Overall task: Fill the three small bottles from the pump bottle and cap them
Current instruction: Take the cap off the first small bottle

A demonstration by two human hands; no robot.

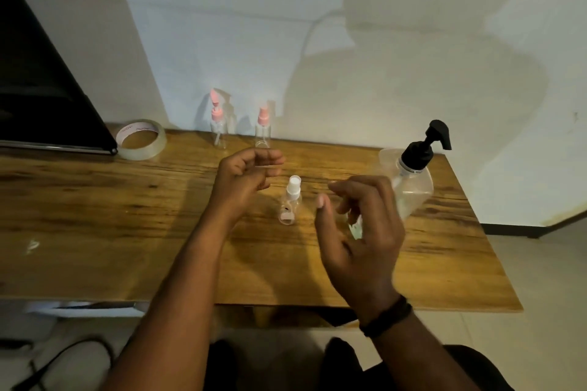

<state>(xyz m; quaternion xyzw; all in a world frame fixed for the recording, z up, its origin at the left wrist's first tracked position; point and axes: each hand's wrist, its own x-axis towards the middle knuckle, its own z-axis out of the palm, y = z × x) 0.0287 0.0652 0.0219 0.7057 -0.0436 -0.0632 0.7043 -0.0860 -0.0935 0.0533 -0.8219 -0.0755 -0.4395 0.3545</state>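
- Your left hand (246, 179) has its fingers curled, holding nothing I can see.
- Your right hand (362, 232) has its fingers apart, between the white-capped bottle (289, 201) and the pump bottle (413, 181).

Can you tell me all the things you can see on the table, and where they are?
Small bottles with pink tops: two, clear, at the table's back edge by the wall, one left of the other.
Small bottle with white top: one, clear, mid-table between the hands.
Pump bottle: one, clear with black pump, on the right.
Tape roll: one, clear, back left.
Dark flat object: one, black, far left; what it is I cannot tell.
Table: one, brown wood.
Wristband: one, black, on the right wrist.
Left hand: curled, above the table.
Right hand: fingers loosely open.
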